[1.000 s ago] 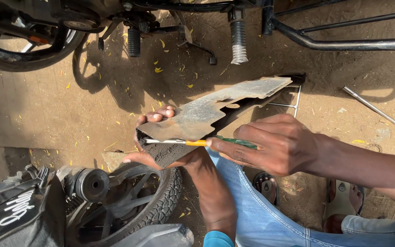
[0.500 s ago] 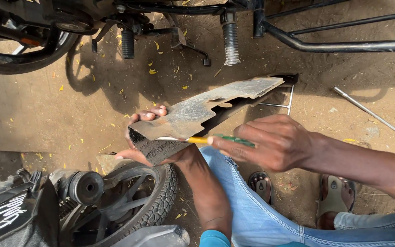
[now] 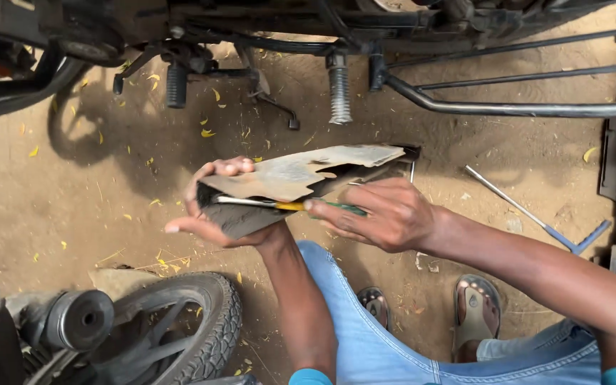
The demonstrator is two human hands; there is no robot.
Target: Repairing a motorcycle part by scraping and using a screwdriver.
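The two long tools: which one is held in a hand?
The screwdriver with the yellow-green handle, gripped by the right hand. The blue-handled T-wrench lies untouched on the ground.

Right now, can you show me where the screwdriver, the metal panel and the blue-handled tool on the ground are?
screwdriver (image 3: 290,206), head view, on its yellow collar beside the shaft.
metal panel (image 3: 301,171), head view, on its dusty flat face.
blue-handled tool (image 3: 584,239), head view, on its blue handle end.

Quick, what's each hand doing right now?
Left hand: closed around one end of the dusty metal cover panel, holding it up.
Right hand: closed on a screwdriver, its shaft lying against the panel.
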